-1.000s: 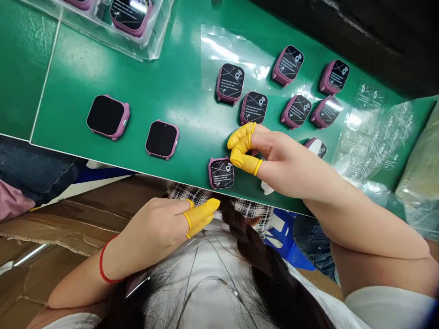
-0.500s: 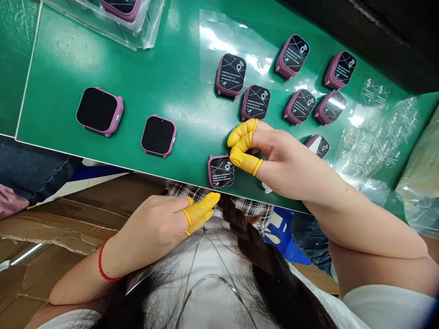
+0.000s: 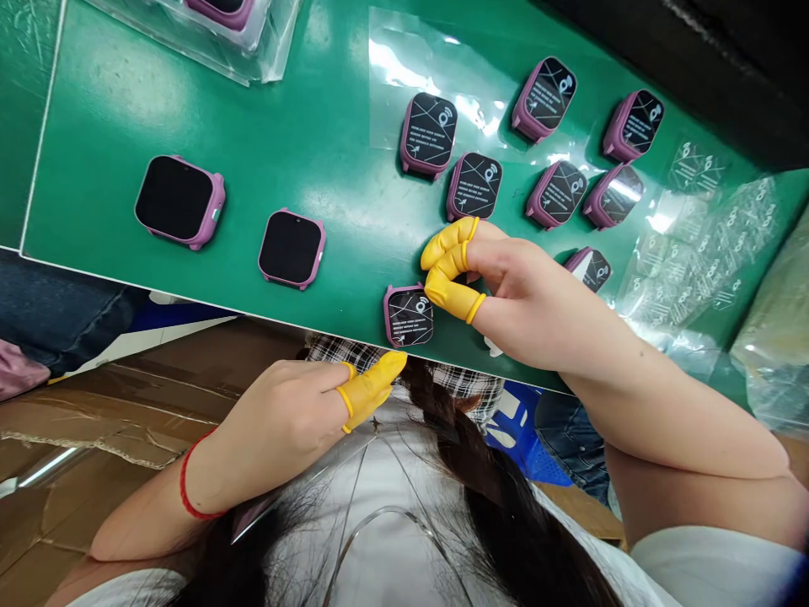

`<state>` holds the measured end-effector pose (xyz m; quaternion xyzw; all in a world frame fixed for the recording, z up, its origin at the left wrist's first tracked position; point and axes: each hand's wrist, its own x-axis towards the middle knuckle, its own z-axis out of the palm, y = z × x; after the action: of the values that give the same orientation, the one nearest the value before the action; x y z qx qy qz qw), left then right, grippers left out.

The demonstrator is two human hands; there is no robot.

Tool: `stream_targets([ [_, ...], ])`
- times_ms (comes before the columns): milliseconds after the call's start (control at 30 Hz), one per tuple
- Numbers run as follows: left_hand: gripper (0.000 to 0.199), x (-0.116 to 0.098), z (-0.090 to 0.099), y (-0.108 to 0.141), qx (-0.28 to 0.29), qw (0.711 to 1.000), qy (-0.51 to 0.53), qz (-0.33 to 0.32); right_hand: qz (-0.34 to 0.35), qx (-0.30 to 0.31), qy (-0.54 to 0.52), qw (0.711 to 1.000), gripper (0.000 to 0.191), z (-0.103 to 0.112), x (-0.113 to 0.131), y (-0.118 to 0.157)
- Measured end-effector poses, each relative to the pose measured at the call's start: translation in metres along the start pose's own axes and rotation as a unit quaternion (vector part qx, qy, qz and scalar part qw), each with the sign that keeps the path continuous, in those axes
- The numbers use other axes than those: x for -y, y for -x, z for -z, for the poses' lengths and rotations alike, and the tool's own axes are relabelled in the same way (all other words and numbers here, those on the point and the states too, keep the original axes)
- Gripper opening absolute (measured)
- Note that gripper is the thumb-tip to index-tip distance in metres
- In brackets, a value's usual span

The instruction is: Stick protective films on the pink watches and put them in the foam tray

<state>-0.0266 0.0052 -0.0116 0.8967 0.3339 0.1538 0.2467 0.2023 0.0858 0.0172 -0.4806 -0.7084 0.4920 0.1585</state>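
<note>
A pink smartwatch case lies at the table's front edge, its dark screen showing a printed protective film. My right hand, with yellow finger cots, has its fingers curled and pinched together at the case's upper right corner. Whatever may be between those fingertips is hidden. Just below the table edge, my left hand stretches out its yellow-cotted fingers towards the same case, apart from it. Two cases with plain black screens, the nearer one and a farther one, lie to the left.
Several film-covered watch cases lie at the right on the green table. Clear film pieces and a plastic bag are farther right. A clear tray holding watch cases stands at the upper left.
Both hands and the watch case between them hold nearly the same pose. The view has shifted slightly; nothing has visibly been picked up or put down.
</note>
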Motion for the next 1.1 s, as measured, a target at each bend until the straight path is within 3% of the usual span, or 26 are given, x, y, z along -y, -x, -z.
stream_targets([
  [1100,0.032,0.0022,-0.0029,-0.0024,-0.004,1.0,-0.006,0.002,0.031,-0.008,0.022,0.999,0.018,-0.0021,-0.0054,0.001],
])
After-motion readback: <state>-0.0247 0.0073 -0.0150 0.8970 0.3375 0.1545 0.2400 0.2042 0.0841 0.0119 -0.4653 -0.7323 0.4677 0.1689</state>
